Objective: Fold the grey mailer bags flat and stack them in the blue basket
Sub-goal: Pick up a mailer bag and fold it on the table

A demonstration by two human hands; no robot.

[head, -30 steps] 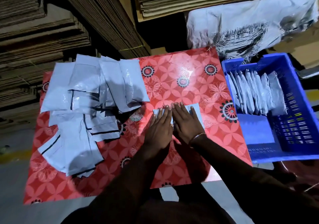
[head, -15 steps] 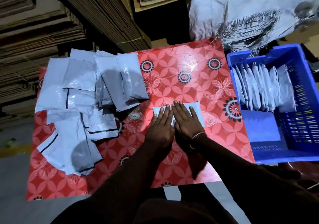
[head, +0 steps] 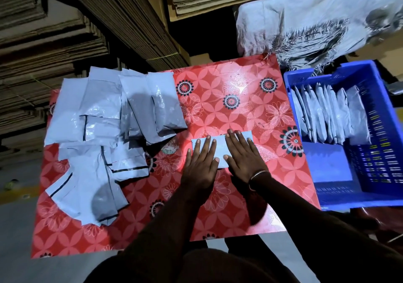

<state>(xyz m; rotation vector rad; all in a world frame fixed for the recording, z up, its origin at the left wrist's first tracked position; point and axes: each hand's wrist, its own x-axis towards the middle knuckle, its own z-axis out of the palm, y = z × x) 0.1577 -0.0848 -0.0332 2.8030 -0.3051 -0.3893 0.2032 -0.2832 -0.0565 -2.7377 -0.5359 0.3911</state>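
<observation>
A folded grey mailer bag (head: 220, 149) lies flat on the red flowered table (head: 229, 82), near its middle. My left hand (head: 201, 160) presses on the bag's left part with straight fingers. My right hand (head: 245, 154) lies flat on its right part, a thin bangle on the wrist. A loose pile of unfolded grey mailer bags (head: 104, 130) covers the table's left half. To the right stands the blue basket (head: 381, 182), holding a row of several folded bags (head: 329, 116) standing on edge at its far end.
Stacks of flat cardboard (head: 65, 31) rise behind and to the left of the table. A white printed sack (head: 316, 25) lies behind the basket. The table's near edge is close to my body; grey floor shows at the lower left.
My two hands have slid apart along the folded bag, the left going left and the right going right, so more of the bag shows between them.
</observation>
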